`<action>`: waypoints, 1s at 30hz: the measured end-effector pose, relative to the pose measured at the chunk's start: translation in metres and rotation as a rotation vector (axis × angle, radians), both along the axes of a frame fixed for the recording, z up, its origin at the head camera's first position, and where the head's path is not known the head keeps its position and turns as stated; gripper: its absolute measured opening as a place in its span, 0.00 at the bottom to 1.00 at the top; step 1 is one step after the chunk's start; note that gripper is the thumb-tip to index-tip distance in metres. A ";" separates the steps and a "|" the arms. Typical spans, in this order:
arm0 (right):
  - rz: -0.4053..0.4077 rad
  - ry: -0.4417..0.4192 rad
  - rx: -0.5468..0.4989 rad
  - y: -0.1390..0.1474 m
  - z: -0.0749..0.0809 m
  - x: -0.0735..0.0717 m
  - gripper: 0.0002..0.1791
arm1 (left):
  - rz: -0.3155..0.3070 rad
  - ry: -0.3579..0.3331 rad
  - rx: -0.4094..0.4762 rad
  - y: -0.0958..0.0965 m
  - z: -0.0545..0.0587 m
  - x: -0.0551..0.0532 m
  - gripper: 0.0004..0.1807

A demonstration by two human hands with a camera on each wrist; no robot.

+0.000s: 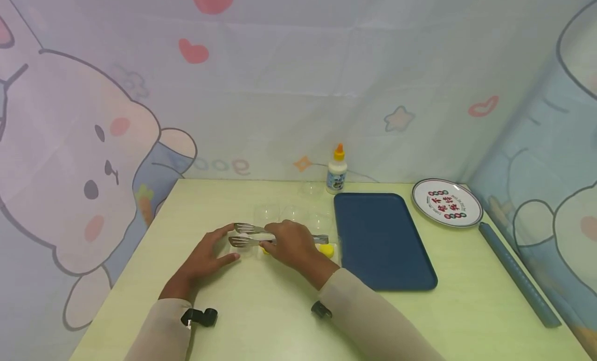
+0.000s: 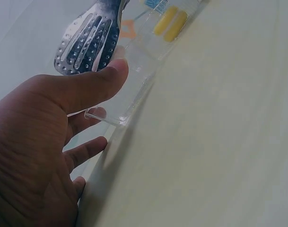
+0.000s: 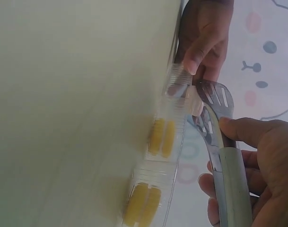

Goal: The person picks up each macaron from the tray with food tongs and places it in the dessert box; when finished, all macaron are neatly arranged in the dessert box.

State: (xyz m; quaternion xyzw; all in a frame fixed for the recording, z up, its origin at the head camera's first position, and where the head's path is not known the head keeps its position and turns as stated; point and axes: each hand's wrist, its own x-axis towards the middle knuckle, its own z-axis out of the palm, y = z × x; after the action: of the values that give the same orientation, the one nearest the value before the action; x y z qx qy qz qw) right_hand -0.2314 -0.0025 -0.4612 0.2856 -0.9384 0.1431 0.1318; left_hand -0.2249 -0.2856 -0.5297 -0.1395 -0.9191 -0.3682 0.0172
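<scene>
My right hand (image 1: 294, 244) grips metal tongs (image 3: 233, 187) with slotted ends and a pale handle. Between the tong ends is a small pale pinkish piece (image 3: 195, 101), just above the left end compartment of a clear plastic tray (image 2: 129, 94); its kind is hard to tell. Yellow round layered pieces that look like macarons (image 3: 161, 138) stand on edge in other compartments. My left hand (image 1: 202, 255) holds the tray's left end, thumb on the near side and fingers on the far side. The right hand and tongs partly hide the tray in the head view.
Clear domed plastic compartments (image 1: 294, 213) lie behind the tray. A blue tray (image 1: 384, 242) is to the right, with a white glue bottle (image 1: 337, 174) at its far left corner. Farther right are a printed plate (image 1: 448, 203) and a grey-blue rod (image 1: 520, 275).
</scene>
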 end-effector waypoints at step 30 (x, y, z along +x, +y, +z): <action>0.003 -0.019 0.089 -0.017 -0.008 -0.005 0.19 | -0.011 0.043 -0.016 -0.002 -0.004 -0.002 0.48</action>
State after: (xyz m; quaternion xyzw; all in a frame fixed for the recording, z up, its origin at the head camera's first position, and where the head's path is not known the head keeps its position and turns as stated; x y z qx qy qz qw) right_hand -0.2369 -0.0196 -0.4689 0.2912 -0.9446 0.1040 0.1100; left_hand -0.2270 -0.2872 -0.5334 -0.1527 -0.9207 -0.3577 0.0339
